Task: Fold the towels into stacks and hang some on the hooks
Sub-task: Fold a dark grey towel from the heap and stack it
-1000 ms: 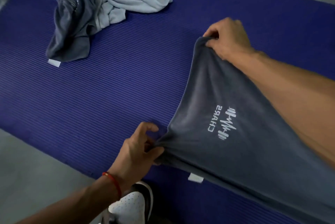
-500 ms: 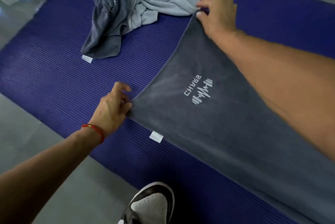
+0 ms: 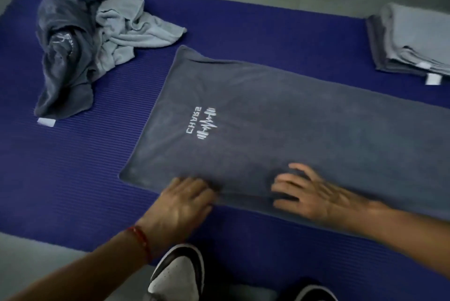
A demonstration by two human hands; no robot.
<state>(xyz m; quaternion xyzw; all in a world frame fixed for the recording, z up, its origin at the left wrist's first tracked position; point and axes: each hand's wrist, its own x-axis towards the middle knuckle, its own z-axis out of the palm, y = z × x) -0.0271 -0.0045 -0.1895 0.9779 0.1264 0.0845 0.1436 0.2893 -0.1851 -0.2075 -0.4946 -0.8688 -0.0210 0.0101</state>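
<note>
Dark grey towel [image 3: 292, 125] w/ white logo [image 3: 202, 123] lies flat on purple mat [image 3: 73, 178], long axis running off frame R. L hand [image 3: 181, 199] at towel's near edge, motion-blurred, fingers look curled at the hem but can't tell if gripping; R hand [image 3: 309, 196] palm-down on towel, fingers straight and spread. Crumpled towel pile [image 3: 92, 47] far L on mat, apart from flat towel; folded stack [image 3: 411, 42] far R; two shoes [image 3: 180, 274] at bottom edge.

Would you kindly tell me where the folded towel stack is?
In the head view, the folded towel stack sits far right on the blue mat, beyond the spread dark towel.
</note>
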